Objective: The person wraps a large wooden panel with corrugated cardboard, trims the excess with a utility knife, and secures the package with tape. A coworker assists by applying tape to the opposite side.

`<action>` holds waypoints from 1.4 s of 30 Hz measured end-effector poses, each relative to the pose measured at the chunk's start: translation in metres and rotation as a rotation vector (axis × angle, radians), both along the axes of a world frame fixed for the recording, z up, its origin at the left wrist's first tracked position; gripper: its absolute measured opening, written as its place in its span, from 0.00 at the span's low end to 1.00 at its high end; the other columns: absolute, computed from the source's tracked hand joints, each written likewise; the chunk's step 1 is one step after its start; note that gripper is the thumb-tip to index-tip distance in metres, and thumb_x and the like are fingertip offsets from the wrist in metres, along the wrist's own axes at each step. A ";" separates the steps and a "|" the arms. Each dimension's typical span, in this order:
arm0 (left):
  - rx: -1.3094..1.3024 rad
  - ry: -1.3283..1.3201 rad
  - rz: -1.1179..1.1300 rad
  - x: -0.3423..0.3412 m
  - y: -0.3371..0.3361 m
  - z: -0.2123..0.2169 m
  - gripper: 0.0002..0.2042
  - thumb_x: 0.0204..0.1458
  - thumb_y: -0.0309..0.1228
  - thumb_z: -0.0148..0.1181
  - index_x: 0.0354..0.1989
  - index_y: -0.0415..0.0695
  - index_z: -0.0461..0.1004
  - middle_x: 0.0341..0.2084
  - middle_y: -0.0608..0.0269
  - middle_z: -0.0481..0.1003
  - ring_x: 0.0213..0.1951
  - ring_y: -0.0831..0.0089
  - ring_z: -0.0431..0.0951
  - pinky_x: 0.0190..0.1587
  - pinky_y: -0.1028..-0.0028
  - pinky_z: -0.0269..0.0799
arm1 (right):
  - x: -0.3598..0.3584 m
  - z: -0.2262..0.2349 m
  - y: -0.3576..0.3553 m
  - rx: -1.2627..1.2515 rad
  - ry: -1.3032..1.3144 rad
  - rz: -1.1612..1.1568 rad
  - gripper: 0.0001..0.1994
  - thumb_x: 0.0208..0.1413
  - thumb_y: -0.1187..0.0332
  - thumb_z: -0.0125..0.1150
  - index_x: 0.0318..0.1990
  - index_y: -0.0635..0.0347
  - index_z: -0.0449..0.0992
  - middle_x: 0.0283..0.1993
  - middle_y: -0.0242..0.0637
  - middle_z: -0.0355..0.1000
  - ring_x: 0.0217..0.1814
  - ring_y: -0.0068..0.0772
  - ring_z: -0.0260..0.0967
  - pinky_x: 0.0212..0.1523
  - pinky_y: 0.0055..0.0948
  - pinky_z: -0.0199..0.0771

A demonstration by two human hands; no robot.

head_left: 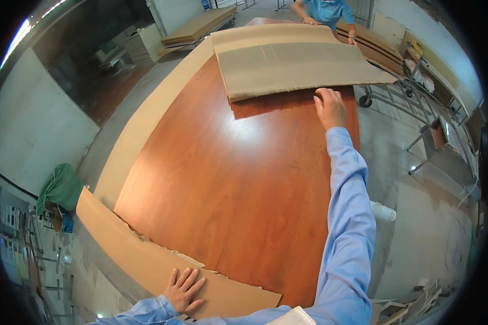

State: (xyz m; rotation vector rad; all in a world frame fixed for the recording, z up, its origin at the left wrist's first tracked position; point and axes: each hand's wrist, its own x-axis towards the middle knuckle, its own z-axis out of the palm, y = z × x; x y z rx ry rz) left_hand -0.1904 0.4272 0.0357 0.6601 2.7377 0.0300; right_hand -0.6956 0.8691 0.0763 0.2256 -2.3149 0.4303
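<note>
Far ahead, a brown cardboard sheet (287,65) lies bent over the glossy reddish-brown wood-grain panel (228,179), its near edge raised a little. My right hand (331,108) reaches out to that edge with fingers loosely curled. The fingertips overlap the edge in the picture; no firm grip on it shows. My left hand (185,291) lies flat, fingers spread, on a cardboard strip (146,254) with a torn edge along the panel's near end. Another long cardboard strip (141,119) runs beside the panel's left side.
Across the panel a person in a blue shirt (331,13) has hands by the sheet's far edge. Stacked boards (200,27) stand at the far left. A wheeled metal frame (401,103) is on the right. A green cloth bundle (59,187) lies at the left.
</note>
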 end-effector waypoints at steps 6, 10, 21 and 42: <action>-0.066 -0.027 -0.066 0.000 -0.005 -0.004 0.35 0.51 0.60 0.51 0.63 0.53 0.66 0.65 0.56 0.60 0.70 0.55 0.51 0.70 0.45 0.28 | -0.059 -0.048 -0.065 0.196 -0.142 0.090 0.36 0.45 0.56 0.72 0.62 0.48 0.64 0.64 0.34 0.64 0.68 0.41 0.57 0.63 0.44 0.61; 0.046 -0.036 -0.010 -0.002 -0.006 -0.007 0.33 0.52 0.60 0.51 0.63 0.55 0.67 0.65 0.59 0.61 0.71 0.59 0.49 0.71 0.49 0.27 | -0.089 -0.080 -0.095 0.187 -0.272 -0.003 0.29 0.48 0.55 0.69 0.58 0.49 0.68 0.61 0.36 0.65 0.65 0.43 0.59 0.60 0.49 0.61; 0.121 -0.035 0.017 -0.004 -0.008 -0.003 0.32 0.54 0.59 0.51 0.64 0.57 0.65 0.66 0.62 0.60 0.70 0.61 0.51 0.70 0.48 0.30 | -0.086 -0.084 -0.115 0.266 -0.244 0.135 0.13 0.57 0.58 0.55 0.31 0.58 0.77 0.38 0.42 0.72 0.46 0.50 0.67 0.47 0.46 0.67; 0.394 0.167 0.007 0.007 -0.011 -0.002 0.35 0.51 0.48 0.58 0.66 0.44 0.60 0.68 0.51 0.54 0.70 0.53 0.50 0.69 0.46 0.36 | 0.425 -0.108 -0.038 -0.617 -0.365 -1.153 0.61 0.35 0.49 0.79 0.68 0.73 0.43 0.67 0.65 0.54 0.68 0.58 0.56 0.69 0.45 0.52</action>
